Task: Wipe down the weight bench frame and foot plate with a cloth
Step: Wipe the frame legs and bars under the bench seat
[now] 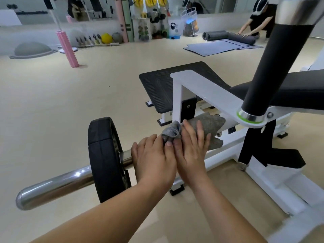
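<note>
R hand [191, 151] lies flat, palm down, fingers straight & spread, pressing on the grey cloth [209, 126]; cloth is bunched under & just beyond the fingertips, draped over a low part of the white bench frame [206, 90], w/ one crumpled end sticking up at the hand's thumb side. L hand [154, 160] sits right beside it, the two touching along their inner edges; also palm down, fingers fairly straight, holding nothing that shows; its innermost fingertip meets the crumpled end of the cloth; rest of the hand lies over the inner end of the chrome bar [56, 186].

Just left of the L hand: black weight plate [105, 158] on edge on that bar; bar's rounded end runs out farther left & toward the camera.

Just beyond the R hand: frame's white upright & sloping beam pass above the cloth; a small black bracket sits on the upright, close to the fingertips. Beyond that, up & a bit left of both hands: black ribbed foot plate [157, 88], tilted, apart from cloth & hands.

Right of the R hand: black padded post [280, 58] rising from a chrome & green collar on the beam's end; black seat pad [298, 92] behind it; white base rails run along the tan floor [61, 102] under & right of the R forearm.

Far beyond the hands: pink foam roller [67, 48] upright to the left, grey dome [32, 50] further left, yellow ball [106, 38] by the wall; far right, another person [257, 20] crouched w/ hands on a rolled grey mat [242, 38], flat mats beside.
</note>
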A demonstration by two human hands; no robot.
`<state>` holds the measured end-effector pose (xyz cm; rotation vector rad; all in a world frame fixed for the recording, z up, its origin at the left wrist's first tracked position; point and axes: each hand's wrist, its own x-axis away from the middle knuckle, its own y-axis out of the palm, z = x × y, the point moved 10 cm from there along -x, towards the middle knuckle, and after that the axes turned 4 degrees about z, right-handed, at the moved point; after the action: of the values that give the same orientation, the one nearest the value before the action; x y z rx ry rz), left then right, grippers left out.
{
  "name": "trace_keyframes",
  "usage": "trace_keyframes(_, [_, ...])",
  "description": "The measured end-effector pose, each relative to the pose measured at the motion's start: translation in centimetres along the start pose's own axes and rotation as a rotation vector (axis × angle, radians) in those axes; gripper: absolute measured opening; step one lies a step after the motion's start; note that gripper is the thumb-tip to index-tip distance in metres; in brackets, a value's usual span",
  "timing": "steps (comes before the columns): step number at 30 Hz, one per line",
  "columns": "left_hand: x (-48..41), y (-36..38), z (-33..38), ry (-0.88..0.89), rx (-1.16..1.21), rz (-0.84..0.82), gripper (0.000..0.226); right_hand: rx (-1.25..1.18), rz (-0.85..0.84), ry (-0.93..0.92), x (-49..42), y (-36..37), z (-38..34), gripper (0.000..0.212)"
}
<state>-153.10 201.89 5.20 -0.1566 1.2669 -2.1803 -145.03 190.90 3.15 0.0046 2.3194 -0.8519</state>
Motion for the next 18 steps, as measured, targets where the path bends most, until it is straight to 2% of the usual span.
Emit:
trace_keyframes(3, [0.1,-0.1,-0.1,-0.045,0.025,-0.014,0.048,0.052,0.108,0.100,-2.1,-2.6,4.2,0.065])
trace_keyframes(6, [0.2,-0.2,0.1,-0.053,0.049,-0.014,0.049,-0.069,0.091,0.314,-3.1,-2.7,7.3,0.078])
trace_keyframes(8, [0.1,-0.2,0.0,-0.064,0.065,-0.016,0.049,-0.139,0.116,0.331,-2.2,-1.6,5.1,0.074])
trace_keyframes(12, [0.2,-0.9,-0.3,-0.130,0.136,0.010,0.049,-0.356,0.205,0.219,-0.6,-1.0,0.2,0.055])
trace_keyframes(14, [0.3,-1.3,-0.3,-0.143,0.156,0.003,0.049,-0.435,0.241,0.199,-1.4,-2.6,1.0,0.050])
trace_keyframes(16, [0.5,-1.6,-0.2,-0.150,0.181,-0.012,0.048,-0.442,0.268,0.278,-2.2,-3.6,3.8,0.039])
trace_keyframes(18, [0.5,-1.7,-0.1,-0.149,0.199,-0.020,0.047,-0.370,0.228,0.323,-2.3,-3.2,5.1,0.044])
